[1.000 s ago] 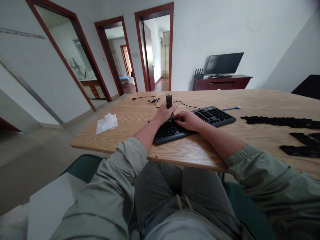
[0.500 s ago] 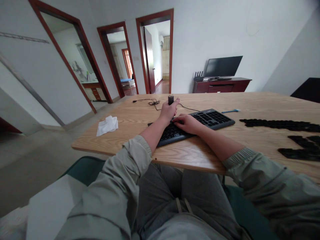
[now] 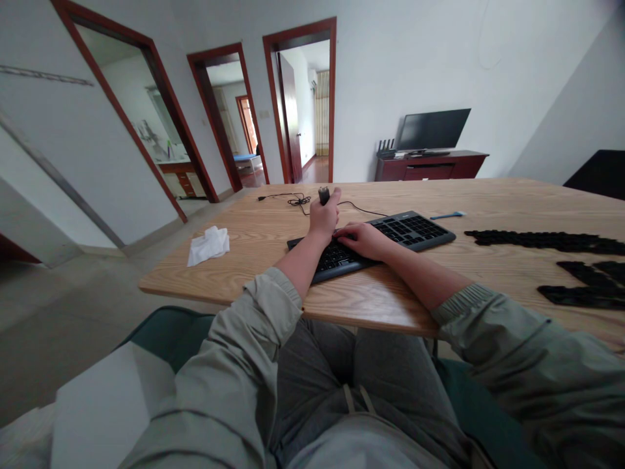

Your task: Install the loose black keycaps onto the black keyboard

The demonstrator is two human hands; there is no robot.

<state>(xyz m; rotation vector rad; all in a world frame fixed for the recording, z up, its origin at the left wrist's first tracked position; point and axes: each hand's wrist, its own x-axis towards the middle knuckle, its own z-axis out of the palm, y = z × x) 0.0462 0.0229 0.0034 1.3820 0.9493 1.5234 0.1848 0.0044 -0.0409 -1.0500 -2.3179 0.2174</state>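
room: white walls, three red-framed doorways (image 3: 297,104) open onto further rooms, and a tv (image 3: 432,130) sits on a dark red cabinet (image 3: 430,169) by the far wall
person: seated at the table's near edge, pale green sleeves (image 3: 493,326) gathered at the forearms, both arms reaching forward
table: a light oak table (image 3: 371,303) holds everything within reach
right side of table: long rows of black pieces (image 3: 532,239) lie well apart from the keyboard, with a small blue stick (image 3: 446,215) between them and the far edge
left side of table: a crumpled white tissue (image 3: 208,246) lies apart from the hands
keyboard: a dark keyboard (image 3: 410,229) sits square before the person, a thin black cable (image 3: 297,202) looped behind it
left hand: the left hand (image 3: 323,221) is raised above the keyboard's left end
right hand: the right hand (image 3: 364,240) rests on the keys
fingers: the left fingers (image 3: 332,207) curl and pinch the cylinder; the right fingers (image 3: 344,231) lie slightly spread across the keys
held item: a small dark cylinder (image 3: 324,195) stands up from the left fingertips, above the keyboard
risk: a loosened pinch could drop the cylinder onto the keys, and it could roll; a snagged cable could drag it
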